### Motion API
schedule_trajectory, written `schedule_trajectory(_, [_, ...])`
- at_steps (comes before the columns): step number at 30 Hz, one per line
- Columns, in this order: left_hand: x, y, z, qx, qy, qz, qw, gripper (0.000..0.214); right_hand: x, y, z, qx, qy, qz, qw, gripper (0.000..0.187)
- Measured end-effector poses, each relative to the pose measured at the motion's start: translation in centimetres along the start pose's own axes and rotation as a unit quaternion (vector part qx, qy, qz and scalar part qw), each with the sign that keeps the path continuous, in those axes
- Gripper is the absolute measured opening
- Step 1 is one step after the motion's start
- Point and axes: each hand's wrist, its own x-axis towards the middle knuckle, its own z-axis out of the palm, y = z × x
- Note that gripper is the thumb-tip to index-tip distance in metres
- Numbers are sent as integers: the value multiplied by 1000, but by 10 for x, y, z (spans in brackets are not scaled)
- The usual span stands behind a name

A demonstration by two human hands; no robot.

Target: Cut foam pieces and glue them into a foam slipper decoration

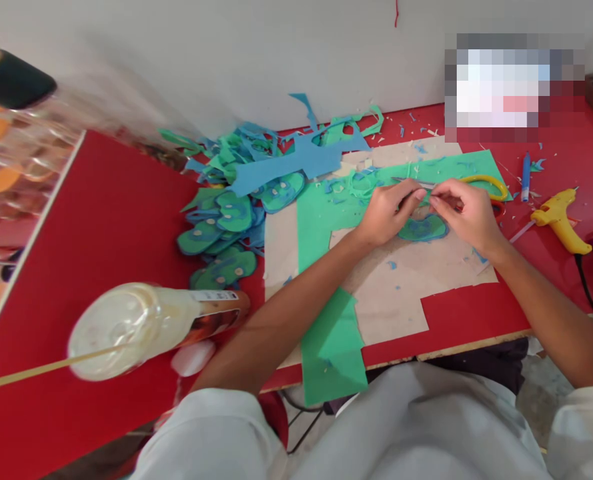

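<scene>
My left hand (390, 210) and my right hand (469, 207) meet over the table, fingertips nearly touching. Both are closed in a pinch, and whatever sits between the fingertips is too small to make out. Just below them lies a green and blue layered foam cutout (423, 229) on pale sheet material. Scissors with a yellow handle loop (491, 184) lie just beyond the fingers, metal blades pointing left; a red loop shows partly behind my right wrist.
Several similar cutouts (221, 230) are piled at left, below green and blue foam scraps (291, 160). A green foam sheet (326, 333) overhangs the front edge. A glue bottle (161, 327) stands left; a yellow glue gun (559, 213) and blue pen (525, 177) lie right.
</scene>
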Motion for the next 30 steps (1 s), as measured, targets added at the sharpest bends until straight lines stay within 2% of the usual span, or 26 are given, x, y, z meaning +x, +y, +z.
schedule_trajectory(4, [1, 0, 0, -2, 34, -16, 999, 47, 0, 2, -1, -3, 21, -5, 1000, 29])
schedule_trajectory(14, [0, -5, 3, -16, 38, -11, 999, 40, 1, 2, -2, -9, 32, -13, 999, 37])
schedule_trajectory(20, [-1, -4, 1, -15, 5, -19, 1000, 46, 1, 1, -4, -24, 16, 1, 1000, 42])
schedule_trajectory(30, [-5, -2, 2, 32, -35, 20, 999, 37, 0, -1, -2, -32, 12, -21, 999, 25])
